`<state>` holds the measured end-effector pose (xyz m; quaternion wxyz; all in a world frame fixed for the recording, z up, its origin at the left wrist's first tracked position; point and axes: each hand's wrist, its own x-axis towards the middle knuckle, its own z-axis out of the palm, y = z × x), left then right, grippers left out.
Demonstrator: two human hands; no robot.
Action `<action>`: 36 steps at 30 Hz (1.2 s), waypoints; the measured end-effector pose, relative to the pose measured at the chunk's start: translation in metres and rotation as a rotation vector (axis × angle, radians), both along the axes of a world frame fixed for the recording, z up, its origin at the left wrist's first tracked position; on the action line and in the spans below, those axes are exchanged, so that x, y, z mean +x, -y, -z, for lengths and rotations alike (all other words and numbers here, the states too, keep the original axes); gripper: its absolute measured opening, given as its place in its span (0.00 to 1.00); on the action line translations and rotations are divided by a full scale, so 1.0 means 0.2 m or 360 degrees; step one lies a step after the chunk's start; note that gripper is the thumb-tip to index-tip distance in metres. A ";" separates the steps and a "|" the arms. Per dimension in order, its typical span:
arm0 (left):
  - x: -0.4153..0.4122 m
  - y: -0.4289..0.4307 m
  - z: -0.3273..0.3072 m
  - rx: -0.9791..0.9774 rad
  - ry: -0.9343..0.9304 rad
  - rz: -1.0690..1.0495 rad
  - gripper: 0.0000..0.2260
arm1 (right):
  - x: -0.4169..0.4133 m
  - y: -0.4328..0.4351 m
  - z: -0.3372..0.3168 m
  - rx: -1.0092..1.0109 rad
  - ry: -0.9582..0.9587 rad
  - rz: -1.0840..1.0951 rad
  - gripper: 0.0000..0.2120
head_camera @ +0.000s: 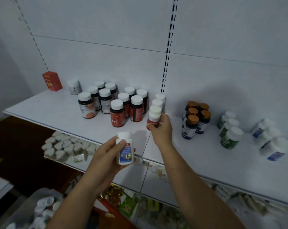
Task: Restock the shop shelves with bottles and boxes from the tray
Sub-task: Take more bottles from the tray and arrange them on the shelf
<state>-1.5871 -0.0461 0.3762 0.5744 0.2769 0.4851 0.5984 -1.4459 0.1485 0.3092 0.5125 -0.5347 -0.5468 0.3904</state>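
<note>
While right hand (161, 129) grips red-labelled bottle (154, 116), dark bottle (117, 115) reads "Fe"

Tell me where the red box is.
In the head view, the red box stands at the far left of the upper shelf, just left of a pale white-capped bottle.

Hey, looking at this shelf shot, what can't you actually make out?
All in the head view:
1. The blue-label bottle in the left hand: print too blurred to read.
2. The red-label bottle: the right hand hides its lower part.
3. The tray: cut off by the bottom-left edge, contents blurred.
4. The lower-shelf packets: blurred, partly hidden under the top shelf.
</note>
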 end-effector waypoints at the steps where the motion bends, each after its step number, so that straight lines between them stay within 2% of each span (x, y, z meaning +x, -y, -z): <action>1: 0.01 0.00 0.00 0.0001 0.0003 -0.0002 0.20 | 0.00 -0.01 0.01 -0.0007 0.0004 -0.0006 0.26; 9: 0.06 0.00 -0.01 -0.0005 0.0067 -0.0020 0.17 | 0.02 -0.05 0.05 -0.0001 0.0072 -0.0015 0.29; 16: 0.09 -0.01 -0.01 -0.0052 0.0196 -0.0025 0.20 | 0.05 0.06 0.00 0.0053 0.0126 -0.0015 0.33; 20: 0.13 -0.05 -0.03 -0.0062 0.0510 0.0011 0.21 | 0.13 0.41 -0.12 0.0325 0.0044 -0.0173 0.15; 22: 0.18 -0.07 -0.05 -0.0040 0.0509 0.0096 0.20 | 0.21 0.57 -0.19 0.0295 -0.0022 -0.0358 0.12; 23: 0.22 -0.07 -0.06 -0.0024 0.0441 0.0169 0.19 | 0.26 0.63 -0.22 0.0208 -0.0043 -0.0476 0.14; 25: 0.32 -0.09 -0.09 0.0031 0.0267 0.0325 0.17 | 0.36 0.71 -0.26 0.0050 -0.0021 -0.0640 0.23; 27: 0.44 -0.12 -0.10 0.0068 0.0154 0.0465 0.17 | 0.49 0.75 -0.27 0.0023 0.0030 -0.0578 0.31; 31: 0.75 -0.19 -0.12 0.0152 -0.0142 0.0683 0.15 | 0.80 0.77 -0.29 0.0082 0.0017 -0.0249 0.26; 36: 1.12 -0.33 -0.12 0.0701 -0.1104 0.0907 0.19 | 1.22 0.80 -0.31 0.0149 0.0013 0.0109 0.24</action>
